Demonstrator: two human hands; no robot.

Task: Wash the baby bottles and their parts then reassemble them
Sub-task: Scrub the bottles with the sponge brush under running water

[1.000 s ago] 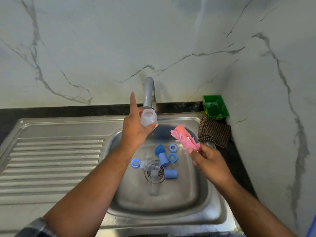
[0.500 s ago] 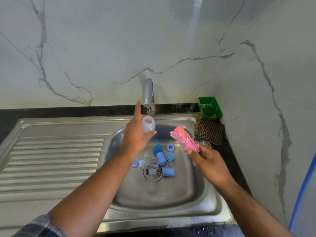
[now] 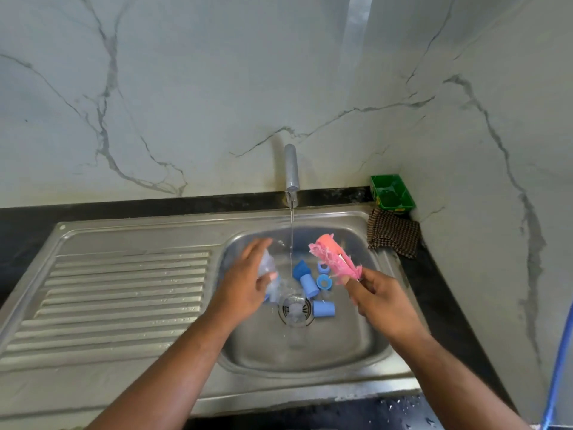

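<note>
The clear bottle piece (image 3: 267, 266) looks blurry, but the left hand (image 3: 245, 285) has its fingers and thumb curled round it. It is low in the sink (image 3: 310, 386) by the bowl's left wall, just beside the thin water (image 3: 291, 234) falling from the tap (image 3: 291, 169). The right hand (image 3: 379, 301) pinches the bottom of a pink scrubber (image 3: 333, 259) and holds it up near the bowl's right side, so the two are apart. I think scrubbing comes next. To do it well, bring them together under the water, rub inside and round the rim, and hold tight — wet plastic is slippery. Blue caps (image 3: 308, 285) and rings (image 3: 324, 280) lie by the drain (image 3: 305, 307), and a clear bottle (image 3: 294, 315) lies over it.
</note>
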